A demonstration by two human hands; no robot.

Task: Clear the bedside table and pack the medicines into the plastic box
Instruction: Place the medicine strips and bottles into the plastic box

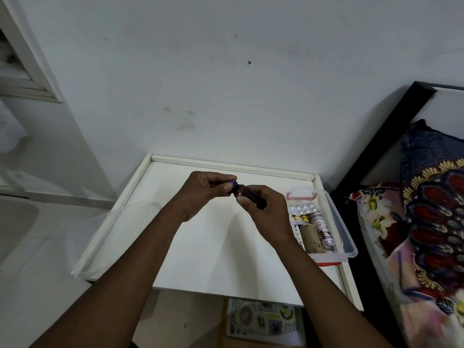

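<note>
Above the white bedside table (206, 259) I hold a small dark medicine bottle (253, 197) tilted on its side. My right hand (266, 212) grips its body. My left hand (203, 192) pinches its purple cap (233, 183) at the upper left end. The clear plastic box (347, 237) with red handles sits at the table's right edge. Inside lie blister strips (302, 209), yellow capsules, a patterned tube (322, 229) and a beige roll (310, 237).
A clear plastic lid (100, 237) lies along the table's left side. A bed with a floral cover (426, 222) and dark frame stands on the right. The white wall rises just behind the table. A patterned item (263, 320) lies on a shelf below.
</note>
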